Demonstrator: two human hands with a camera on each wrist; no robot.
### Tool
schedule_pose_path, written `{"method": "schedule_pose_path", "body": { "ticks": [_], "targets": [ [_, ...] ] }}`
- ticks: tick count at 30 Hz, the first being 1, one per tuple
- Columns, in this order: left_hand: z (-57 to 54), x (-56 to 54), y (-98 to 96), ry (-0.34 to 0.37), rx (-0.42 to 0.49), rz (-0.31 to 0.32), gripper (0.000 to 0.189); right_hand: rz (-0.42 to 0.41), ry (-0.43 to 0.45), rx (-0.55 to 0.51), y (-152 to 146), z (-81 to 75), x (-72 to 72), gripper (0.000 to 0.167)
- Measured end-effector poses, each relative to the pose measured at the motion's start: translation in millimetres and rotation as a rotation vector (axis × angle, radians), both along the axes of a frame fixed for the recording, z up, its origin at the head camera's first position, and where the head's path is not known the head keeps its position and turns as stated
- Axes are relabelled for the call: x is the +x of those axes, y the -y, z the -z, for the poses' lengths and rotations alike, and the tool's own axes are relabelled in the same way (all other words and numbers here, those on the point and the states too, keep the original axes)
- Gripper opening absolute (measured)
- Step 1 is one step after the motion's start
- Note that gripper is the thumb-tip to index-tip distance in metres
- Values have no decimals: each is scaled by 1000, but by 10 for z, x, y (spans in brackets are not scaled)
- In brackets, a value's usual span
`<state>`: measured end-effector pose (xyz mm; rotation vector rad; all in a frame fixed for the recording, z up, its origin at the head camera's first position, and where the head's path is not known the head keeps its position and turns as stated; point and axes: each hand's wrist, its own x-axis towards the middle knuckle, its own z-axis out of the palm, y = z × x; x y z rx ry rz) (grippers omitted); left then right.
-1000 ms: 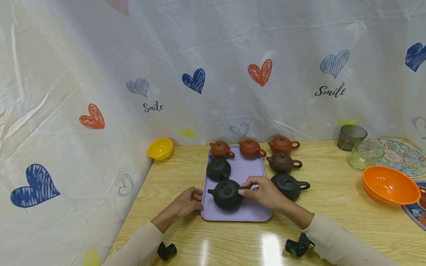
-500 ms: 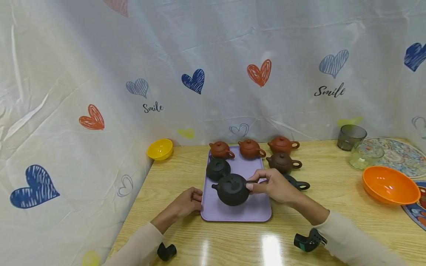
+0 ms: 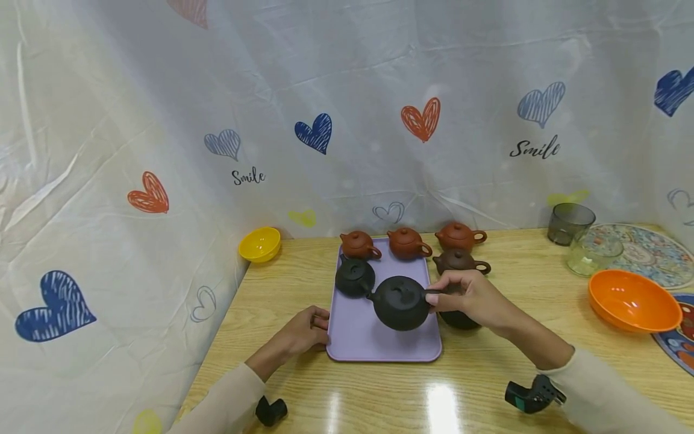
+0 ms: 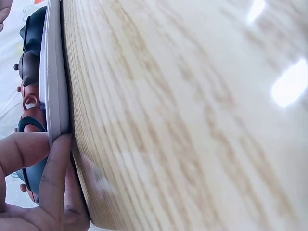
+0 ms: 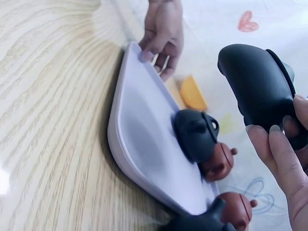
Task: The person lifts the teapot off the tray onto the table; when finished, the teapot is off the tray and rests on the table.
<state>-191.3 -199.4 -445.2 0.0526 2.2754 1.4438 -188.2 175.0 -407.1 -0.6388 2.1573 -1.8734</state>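
Note:
My right hand [image 3: 477, 298] grips a black teapot [image 3: 401, 304] by its handle and holds it raised over the right part of a lilac tray [image 3: 374, 346]. The right wrist view shows this teapot [image 5: 257, 82] well above the tray surface. My left hand [image 3: 303, 331] pinches the tray's left edge, thumb on the rim [image 4: 55, 106]. On the tray, another black teapot [image 3: 355, 278] stands at the left, behind it a small reddish-brown teapot [image 3: 356, 245], with a similar reddish teapot [image 3: 405, 243] at the back right.
Right of the tray stand a reddish teapot [image 3: 457, 235], a dark brown teapot [image 3: 454, 260] and a black teapot [image 3: 461, 321], partly hidden by my hand. A yellow bowl [image 3: 260, 245] sits back left. Far right are an orange bowl [image 3: 634, 301], two glasses and patterned mats.
My right hand has lifted the black teapot off the front of the tray and carried it to the right. The left hand stays at the tray's edge.

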Motion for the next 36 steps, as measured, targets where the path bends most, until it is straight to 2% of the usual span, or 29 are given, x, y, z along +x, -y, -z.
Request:
{"method": "schedule_pose_path", "body": {
  "ticks": [11,15,20,26,30,36],
  "targets": [
    [-2,1,-10,-3,-23,-11,54,3,-22,17,-365,-85,113,8],
    [0,-1,-7,-1,-27,-20,54,27,-27,36,-535,-121,133,11],
    [6,-5,-4,-3,-31,-22,54,99,-60,59,-755,-149,129,16],
    [4,2,-2,-1,-27,-22,54,223,-97,117,-1031,-131,67,19],
    [2,5,-9,-5,-19,-15,54,320,-66,188,-1228,-113,8,23],
    [15,2,-12,-14,-20,-11,54,403,-21,192,-1496,-76,-121,28]
  ]
}}
